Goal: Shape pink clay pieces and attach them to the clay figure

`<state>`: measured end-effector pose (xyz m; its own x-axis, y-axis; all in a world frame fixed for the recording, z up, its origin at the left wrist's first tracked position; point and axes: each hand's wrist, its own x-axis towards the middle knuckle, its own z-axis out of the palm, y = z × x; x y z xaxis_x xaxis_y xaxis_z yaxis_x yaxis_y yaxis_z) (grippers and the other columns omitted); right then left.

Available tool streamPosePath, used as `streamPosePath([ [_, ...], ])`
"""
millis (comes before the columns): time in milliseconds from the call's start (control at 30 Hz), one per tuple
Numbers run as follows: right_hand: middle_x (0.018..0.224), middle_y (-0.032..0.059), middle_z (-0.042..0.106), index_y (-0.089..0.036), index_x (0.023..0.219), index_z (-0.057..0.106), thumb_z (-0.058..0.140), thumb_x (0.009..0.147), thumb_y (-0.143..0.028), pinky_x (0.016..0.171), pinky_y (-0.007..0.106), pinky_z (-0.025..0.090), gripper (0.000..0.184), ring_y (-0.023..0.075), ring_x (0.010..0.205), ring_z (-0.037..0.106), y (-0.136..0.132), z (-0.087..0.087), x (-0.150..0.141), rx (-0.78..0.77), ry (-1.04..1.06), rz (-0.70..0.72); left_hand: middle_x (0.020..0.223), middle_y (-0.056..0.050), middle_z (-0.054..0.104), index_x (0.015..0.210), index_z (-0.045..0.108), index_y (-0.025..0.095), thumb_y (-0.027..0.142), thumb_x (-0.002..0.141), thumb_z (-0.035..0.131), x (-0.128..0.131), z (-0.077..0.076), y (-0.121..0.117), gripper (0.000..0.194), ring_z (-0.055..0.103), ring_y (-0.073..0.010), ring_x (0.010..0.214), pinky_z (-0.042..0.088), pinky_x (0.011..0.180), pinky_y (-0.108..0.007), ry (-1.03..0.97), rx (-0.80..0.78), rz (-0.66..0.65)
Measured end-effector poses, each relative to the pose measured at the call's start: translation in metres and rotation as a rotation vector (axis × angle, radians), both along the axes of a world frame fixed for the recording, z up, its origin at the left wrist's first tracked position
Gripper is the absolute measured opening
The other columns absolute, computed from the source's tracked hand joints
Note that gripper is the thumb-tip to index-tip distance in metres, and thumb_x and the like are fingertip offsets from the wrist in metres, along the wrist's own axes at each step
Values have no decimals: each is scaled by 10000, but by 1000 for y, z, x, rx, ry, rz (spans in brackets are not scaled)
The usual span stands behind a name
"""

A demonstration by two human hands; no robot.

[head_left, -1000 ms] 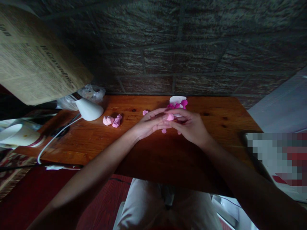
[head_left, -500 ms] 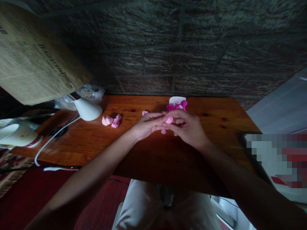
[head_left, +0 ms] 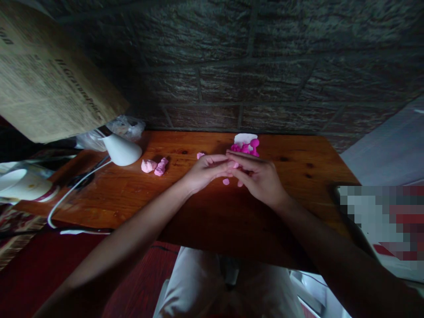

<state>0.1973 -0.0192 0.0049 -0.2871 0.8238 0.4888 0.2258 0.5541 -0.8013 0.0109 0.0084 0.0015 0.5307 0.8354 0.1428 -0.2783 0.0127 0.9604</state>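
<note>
A small piece of pink modelling clay (head_left: pixel 236 165) is pinched between my two hands, mostly covered by fingers. My left hand (head_left: pixel 206 172) comes in from the left, its fingers closed on the clay. From the other side my right hand (head_left: pixel 263 174) has its fingers curled over the same piece, and the fingertips of both hands meet. Just below them a small flat pink bit (head_left: pixel 225 181) lies on the table. Another small pink lump (head_left: pixel 200 155) rests behind my left hand. Bright magenta pieces (head_left: pixel 254 143) lie by a white piece (head_left: pixel 245 138) behind my right hand.
Two larger pink lumps (head_left: pixel 161 166) sit left on the wooden table (head_left: pixel 298 198). Further left stands a lamp with a white base (head_left: pixel 124 151), a paper-like shade (head_left: pixel 59 84) and a white cord (head_left: pixel 71 189). A white cup (head_left: pixel 24 185) is at the far left. A stone wall (head_left: pixel 215 84) rises behind.
My right fingers have closed further over the pink clay, so less of it shows. The hands stay in nearly the same place above the table.
</note>
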Motion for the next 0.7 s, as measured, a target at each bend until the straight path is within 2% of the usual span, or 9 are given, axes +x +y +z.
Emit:
streamPosePath([
  [100, 1425, 64, 651, -312, 1365, 666, 707, 917, -267, 684, 372, 674, 453, 202, 823, 766, 1, 0, 0, -2, -32, 0, 958, -81, 801, 1018, 804, 151, 361, 856, 793, 0, 4, -1, 266, 740, -154, 815, 605, 746, -263, 76, 172, 66],
  [200, 1446, 67, 634, -296, 1397, 638, 693, 930, -274, 890, 451, 653, 471, 273, 1115, 727, 2, -1, 0, 13, -57, 14, 952, -83, 802, 1029, 800, 149, 376, 883, 759, -1, 5, -1, 273, 740, -165, 806, 605, 708, -269, 139, 281, 88],
  [367, 1466, 50, 617, -306, 1383, 649, 646, 953, -254, 1018, 492, 595, 434, 288, 1283, 640, 3, -2, 2, 40, -75, 32, 951, -61, 803, 1080, 791, 174, 346, 879, 768, -2, 0, 0, 266, 743, -152, 791, 611, 747, -277, 143, 360, 67],
  [467, 1458, 46, 625, -312, 1359, 671, 652, 943, -245, 1004, 480, 593, 422, 283, 1258, 652, 2, 0, 2, 39, -62, 27, 930, -56, 805, 1040, 798, 172, 347, 879, 766, 0, -1, -1, 240, 747, -154, 810, 616, 778, -281, 137, 402, 103],
  [533, 1421, 65, 654, -299, 1378, 657, 696, 909, -252, 931, 448, 616, 473, 268, 1129, 713, 1, 1, 1, 13, -37, 14, 939, -65, 807, 1043, 796, 164, 358, 883, 761, 1, -1, -1, 254, 753, -165, 829, 619, 778, -287, 154, 413, 134],
  [633, 1273, 77, 736, -294, 1459, 574, 761, 858, -306, 730, 363, 627, 629, 192, 804, 748, 1, 2, -1, -138, 63, 23, 1019, -73, 807, 1117, 776, 180, 354, 886, 756, 2, -1, 0, 290, 753, -161, 827, 620, 774, -297, 161, 416, 227],
  [700, 1195, 69, 761, -295, 1458, 568, 769, 852, -375, 628, 315, 595, 644, 155, 689, 717, 2, 3, -2, -277, 174, 53, 1072, -74, 799, 1154, 764, 201, 343, 884, 761, 0, 0, 1, 305, 753, -161, 863, 615, 808, -308, 161, 466, 307],
])
